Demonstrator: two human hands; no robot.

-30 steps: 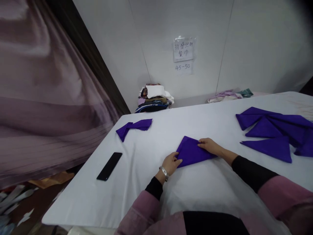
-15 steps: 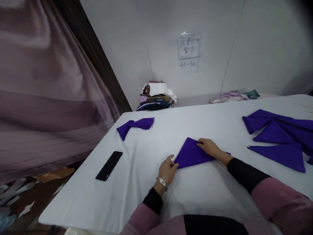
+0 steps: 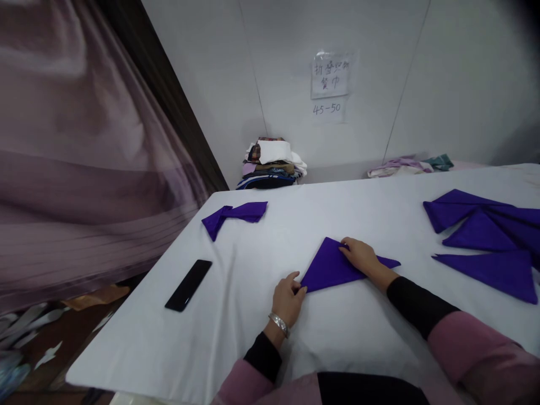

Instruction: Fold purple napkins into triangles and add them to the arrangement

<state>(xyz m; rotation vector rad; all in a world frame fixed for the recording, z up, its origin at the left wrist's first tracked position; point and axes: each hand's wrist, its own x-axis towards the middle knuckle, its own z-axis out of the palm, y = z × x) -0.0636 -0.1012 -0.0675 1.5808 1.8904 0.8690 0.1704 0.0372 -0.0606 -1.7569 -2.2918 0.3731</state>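
folded cloth point(image 3: 329, 267): purple, lying on the white surface point(image 3: 257, 326) between the two hands, one corner pointing away toward the wall point(image 3: 202, 56); a narrow tip shows past the right wrist
left hand point(image 3: 287, 298): at the cloth's left corner, thumb and forefinger slightly apart there; whether the digits are clamped on the fabric is unclear from this view
right hand point(image 3: 358, 256): laid over the cloth's right part, fingertips touching its upper right edge; whether they pinch it cannot be made out
bracelet point(image 3: 279, 325): silver-coloured, around the left wrist
sleeves point(image 3: 464, 343): pink with black cuffs, on both arms
bow-like cloth point(image 3: 248, 212): purple, near the far left corner of the surface, narrowed in the middle, apart from both hands
phone-like slab point(image 3: 188, 285): black, flat, slanting near the left edge
purple pieces point(image 3: 481, 230): overlapping at the right, cut off by the view's border; a pointed one lies nearest
clothes stack point(image 3: 270, 166): beyond the far edge, beside the wall
sign point(image 3: 330, 76): handwritten sheets on the wall, the lower reading 45-50
curtain point(image 3: 76, 140): pinkish, hanging at the left
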